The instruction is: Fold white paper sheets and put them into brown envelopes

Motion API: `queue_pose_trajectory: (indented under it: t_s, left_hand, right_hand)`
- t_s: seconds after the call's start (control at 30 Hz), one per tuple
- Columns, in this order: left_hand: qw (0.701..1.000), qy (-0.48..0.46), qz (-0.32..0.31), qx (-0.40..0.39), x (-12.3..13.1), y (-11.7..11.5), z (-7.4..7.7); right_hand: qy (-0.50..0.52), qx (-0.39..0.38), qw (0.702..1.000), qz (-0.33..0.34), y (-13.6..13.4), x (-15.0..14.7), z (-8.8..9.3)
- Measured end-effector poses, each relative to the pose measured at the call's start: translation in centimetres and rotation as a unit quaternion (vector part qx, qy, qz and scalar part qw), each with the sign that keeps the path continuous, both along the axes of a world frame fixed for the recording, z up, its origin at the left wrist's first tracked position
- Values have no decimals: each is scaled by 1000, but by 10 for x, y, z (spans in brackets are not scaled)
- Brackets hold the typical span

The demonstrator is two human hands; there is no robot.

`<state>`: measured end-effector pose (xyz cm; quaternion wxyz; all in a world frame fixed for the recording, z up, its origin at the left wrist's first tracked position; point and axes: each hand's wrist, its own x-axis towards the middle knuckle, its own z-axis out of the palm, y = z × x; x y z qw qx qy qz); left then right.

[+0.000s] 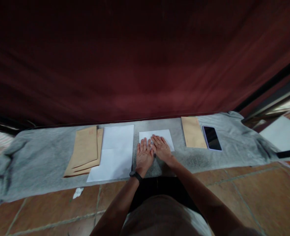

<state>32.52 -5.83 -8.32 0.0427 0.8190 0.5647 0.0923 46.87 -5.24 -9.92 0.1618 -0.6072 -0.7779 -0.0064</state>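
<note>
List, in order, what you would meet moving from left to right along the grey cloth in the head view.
Overlapping brown envelopes, large white paper, left hand, right hand, single brown envelope, phone.

A dark-screened phone (212,138) with a pale purple edge lies on grey cloth (44,154); I see dark red fabric (145,65) behind, a white scrap (78,192) on brown floor tiles (46,209).
</note>
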Motion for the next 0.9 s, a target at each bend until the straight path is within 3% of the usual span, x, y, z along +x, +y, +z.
queue_pose_trajectory:
  t_s: [0.23, 0.47, 0.7, 0.9]
  left_hand:
    - [999, 14, -1, 28, 0, 1, -6]
    - [999, 12, -1, 35, -1, 1, -6]
    - [999, 13, 1, 35, -1, 0, -3]
    - [999, 7, 2, 38, -1, 0, -3]
  right_hand:
    - [-45, 2, 999, 3, 20, 23, 0]
    - [-32, -7, 996, -84, 29, 41, 0]
    - [-37, -1, 989, -146, 21, 67, -5]
    - [-31, 12, 977, -212, -2, 65, -8]
